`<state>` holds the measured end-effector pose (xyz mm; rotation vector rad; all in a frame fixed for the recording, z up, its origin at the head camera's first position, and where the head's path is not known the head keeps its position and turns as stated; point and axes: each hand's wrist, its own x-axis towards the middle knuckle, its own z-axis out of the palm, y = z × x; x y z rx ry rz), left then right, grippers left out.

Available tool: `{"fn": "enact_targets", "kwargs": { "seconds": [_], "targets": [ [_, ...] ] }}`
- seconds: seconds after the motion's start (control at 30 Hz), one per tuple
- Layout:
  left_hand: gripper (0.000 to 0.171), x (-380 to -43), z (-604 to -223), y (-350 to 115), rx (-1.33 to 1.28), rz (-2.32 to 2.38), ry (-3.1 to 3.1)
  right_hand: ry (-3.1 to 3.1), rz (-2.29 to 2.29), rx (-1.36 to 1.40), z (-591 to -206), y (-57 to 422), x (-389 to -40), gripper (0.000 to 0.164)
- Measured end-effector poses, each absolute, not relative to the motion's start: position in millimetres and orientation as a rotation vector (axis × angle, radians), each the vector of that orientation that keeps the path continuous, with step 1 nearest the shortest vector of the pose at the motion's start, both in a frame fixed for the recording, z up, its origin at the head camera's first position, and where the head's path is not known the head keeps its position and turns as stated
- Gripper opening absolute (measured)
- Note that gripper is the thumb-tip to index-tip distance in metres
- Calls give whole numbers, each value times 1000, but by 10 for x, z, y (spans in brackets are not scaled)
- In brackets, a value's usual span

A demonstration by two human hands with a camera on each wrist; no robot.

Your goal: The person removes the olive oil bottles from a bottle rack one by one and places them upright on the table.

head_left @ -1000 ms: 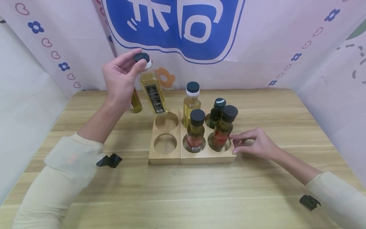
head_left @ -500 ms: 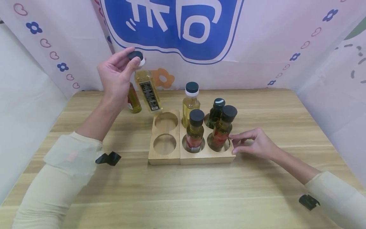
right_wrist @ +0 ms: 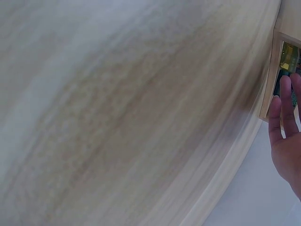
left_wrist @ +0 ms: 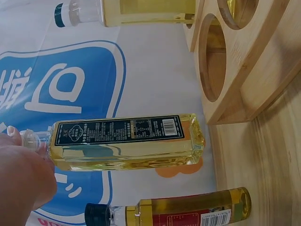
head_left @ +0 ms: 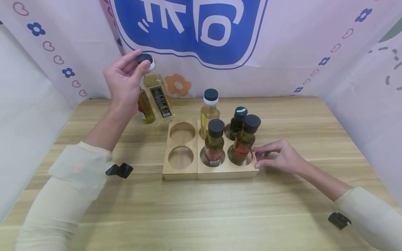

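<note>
Green-capped bottle (head_left: 159, 97) at ten o'clock from the rack (head_left: 227, 175): left hand (head_left: 122, 76) pinches its cap (head_left: 143, 58); right hand (head_left: 279, 157), thumb parted, touches the rack at three.

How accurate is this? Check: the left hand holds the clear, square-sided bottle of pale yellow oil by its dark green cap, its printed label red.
Wrong on one colour: the left wrist view shows a black printed label on that clear bottle, not red. The left hand does hold it by its dark green cap.
</note>
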<state>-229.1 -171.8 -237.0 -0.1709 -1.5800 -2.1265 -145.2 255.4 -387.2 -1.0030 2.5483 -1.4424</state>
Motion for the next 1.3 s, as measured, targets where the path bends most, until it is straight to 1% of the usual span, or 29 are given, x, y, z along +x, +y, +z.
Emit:
{"fn": "enact_targets", "kwargs": {
  "seconds": [0.3, 0.53, 0.87, 1.03, 1.3],
  "targets": [
    [29, -2360, -2413, -1709, -175, -2133, -1587, 2558, -1428, -981, -3851, 2548, -1444, 44],
    [31, -2420, -2430, -1673, -146, -2138, -1613, 2570, -1422, -987, -3867, 2559, -1436, 44],
    [30, -2466, -2446, -1647, -136, -2152, -1622, 2558, -1429, -986, -3856, 2546, -1438, 43],
    [34, -2477, -2447, -1648, -144, -2142, -1658, 2555, -1433, -972, -3848, 2538, -1432, 43],
    [33, -2503, -2476, -1660, -123, -2143, -1686, 2571, -1423, -972, -3841, 2534, -1424, 44]
  ]
}}
